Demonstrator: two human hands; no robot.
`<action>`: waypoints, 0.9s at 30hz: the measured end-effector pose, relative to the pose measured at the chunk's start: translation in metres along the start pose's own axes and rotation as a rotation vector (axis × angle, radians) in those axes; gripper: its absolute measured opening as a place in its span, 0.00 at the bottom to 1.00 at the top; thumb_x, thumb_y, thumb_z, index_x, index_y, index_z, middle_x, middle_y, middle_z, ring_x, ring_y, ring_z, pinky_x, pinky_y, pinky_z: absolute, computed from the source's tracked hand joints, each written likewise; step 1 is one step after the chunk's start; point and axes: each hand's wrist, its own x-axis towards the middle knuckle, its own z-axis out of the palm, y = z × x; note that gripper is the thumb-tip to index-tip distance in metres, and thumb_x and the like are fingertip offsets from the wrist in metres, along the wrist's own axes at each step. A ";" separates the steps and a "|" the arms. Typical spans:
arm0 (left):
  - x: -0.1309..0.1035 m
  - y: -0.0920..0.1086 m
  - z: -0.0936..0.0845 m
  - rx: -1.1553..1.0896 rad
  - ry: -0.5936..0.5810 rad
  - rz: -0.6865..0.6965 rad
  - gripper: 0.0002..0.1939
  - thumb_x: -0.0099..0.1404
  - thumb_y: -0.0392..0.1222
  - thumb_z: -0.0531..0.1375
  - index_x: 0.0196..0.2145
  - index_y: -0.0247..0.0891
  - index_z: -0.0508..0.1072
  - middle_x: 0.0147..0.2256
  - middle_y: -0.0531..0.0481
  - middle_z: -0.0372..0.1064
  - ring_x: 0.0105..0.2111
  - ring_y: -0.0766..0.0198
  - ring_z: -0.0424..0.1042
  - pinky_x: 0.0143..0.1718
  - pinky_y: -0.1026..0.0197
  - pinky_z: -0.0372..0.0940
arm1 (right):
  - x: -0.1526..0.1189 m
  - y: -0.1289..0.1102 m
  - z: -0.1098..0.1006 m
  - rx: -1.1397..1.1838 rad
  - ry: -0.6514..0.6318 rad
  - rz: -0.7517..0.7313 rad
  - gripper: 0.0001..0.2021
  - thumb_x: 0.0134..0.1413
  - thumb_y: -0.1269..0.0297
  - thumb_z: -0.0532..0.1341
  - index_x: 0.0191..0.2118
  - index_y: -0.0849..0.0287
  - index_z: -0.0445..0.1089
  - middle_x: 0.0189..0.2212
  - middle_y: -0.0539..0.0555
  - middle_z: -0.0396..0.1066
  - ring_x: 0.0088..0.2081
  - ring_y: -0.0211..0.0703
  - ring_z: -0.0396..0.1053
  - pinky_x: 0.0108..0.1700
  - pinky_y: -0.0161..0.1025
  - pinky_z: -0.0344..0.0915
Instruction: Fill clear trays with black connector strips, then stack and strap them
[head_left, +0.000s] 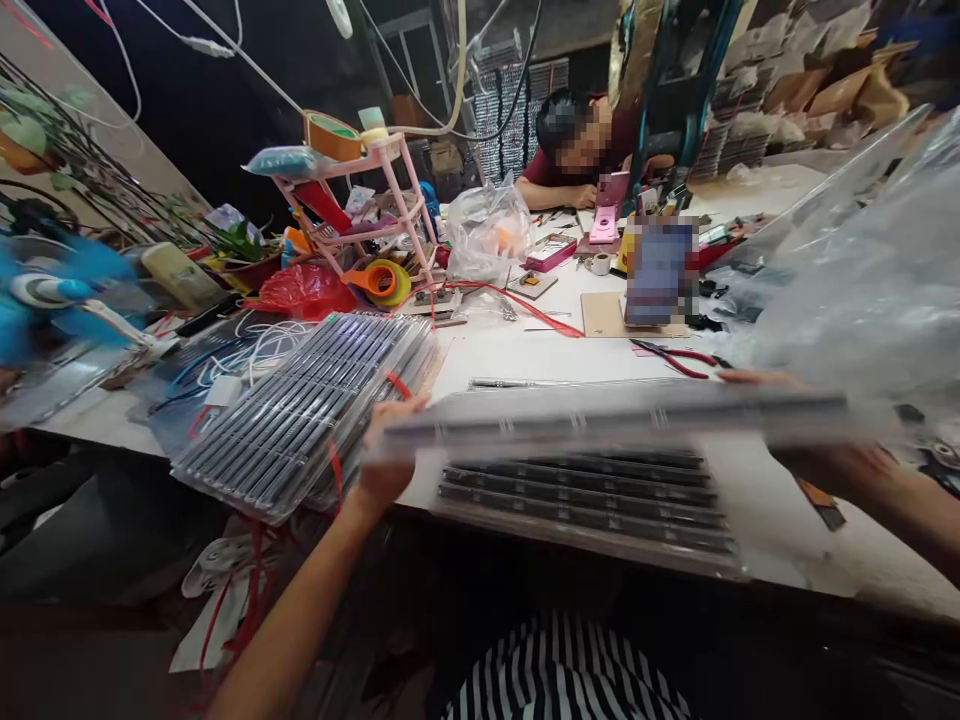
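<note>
A flat clear plastic pack with dark strips (615,420) is held up nearly edge-on, blurred by motion, between both hands. My left hand (388,455) is closed on its left end. At the right end, my right hand (817,440) grips it, its fingers partly hidden behind the pack. Beneath lies another clear tray of dark rods (585,505) at the table's front edge. To the left, a stack of similar packs (292,410) rests on the table with red straps around it.
Red-handled pliers (679,358) lie behind the held pack, near a brown board (604,315). A pink rack (397,200) stands back left, a blue fan (67,290) far left. Plastic film (885,270) bulges at right. Across the table (517,355) a person leans forward.
</note>
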 end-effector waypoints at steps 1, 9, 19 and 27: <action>0.016 -0.003 0.004 0.022 0.090 -0.075 0.19 0.67 0.50 0.49 0.33 0.35 0.73 0.24 0.48 0.69 0.26 0.63 0.67 0.32 0.60 0.60 | 0.011 -0.010 -0.001 -0.020 0.073 0.052 0.16 0.56 0.55 0.47 0.36 0.58 0.68 0.25 0.57 0.71 0.27 0.49 0.69 0.31 0.43 0.64; 0.061 0.000 0.034 -0.047 -0.203 -0.525 0.22 0.67 0.48 0.49 0.19 0.36 0.65 0.18 0.54 0.58 0.22 0.67 0.56 0.26 0.62 0.51 | 0.017 -0.054 0.004 -0.016 -0.107 0.395 0.20 0.60 0.49 0.43 0.25 0.54 0.61 0.21 0.54 0.67 0.25 0.47 0.66 0.28 0.38 0.54; 0.010 0.000 0.046 -0.331 -0.476 -0.656 0.23 0.64 0.54 0.51 0.36 0.32 0.77 0.32 0.47 0.74 0.34 0.59 0.70 0.36 0.61 0.62 | -0.039 -0.051 0.035 0.075 -0.292 0.698 0.32 0.57 0.45 0.43 0.56 0.62 0.66 0.42 0.60 0.74 0.45 0.58 0.70 0.42 0.46 0.65; -0.001 0.001 0.043 -0.754 -0.336 -0.888 0.23 0.58 0.55 0.61 0.43 0.35 0.77 0.36 0.47 0.76 0.38 0.57 0.72 0.44 0.57 0.65 | -0.041 -0.055 0.035 -0.182 -0.304 0.563 0.35 0.60 0.46 0.37 0.61 0.64 0.60 0.45 0.63 0.71 0.45 0.63 0.70 0.44 0.57 0.67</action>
